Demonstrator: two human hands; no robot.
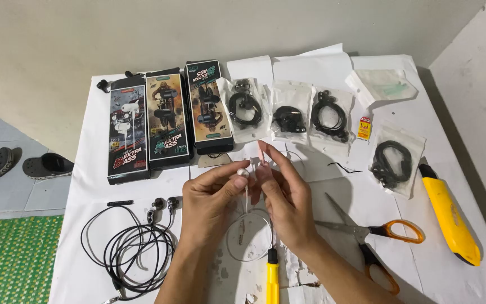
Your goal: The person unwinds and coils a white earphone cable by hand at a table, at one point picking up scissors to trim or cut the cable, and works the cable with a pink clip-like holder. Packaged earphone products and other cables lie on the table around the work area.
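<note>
In the head view, both hands meet over the middle of a table covered with white paper (113, 112). The left hand (209, 202) is closed on a small white earbud (243, 173), which it pinches between the thumb and the forefinger. The right hand (285, 197) is just beside it, and its fingers pinch a thin pale piece near the same earbud; I cannot tell exactly what this piece is. The two hands are almost touching at the fingertips. From the earbud a thin white cable (247, 233) hangs down and makes a loop on the paper below the hands.

To the left of the hands lies a tangled black earphone cable (136, 250) with dark earbuds at its upper end. Behind the hands, at the far side of the table, three tall printed boxes (164, 121) stand side by side, and to their right there are clear bags with black earphones (288, 115) inside. One more such bag (392, 157) lies further right.

Near the right forearm lie scissors with orange handles (378, 236). A yellow utility knife (451, 217) lies well apart, at the right edge of the table. A yellow tool with a black tip (273, 273) lies between the two forearms, at the near edge. On the floor at the left are dark sandals (23, 164) and a green mat (12, 253).
</note>
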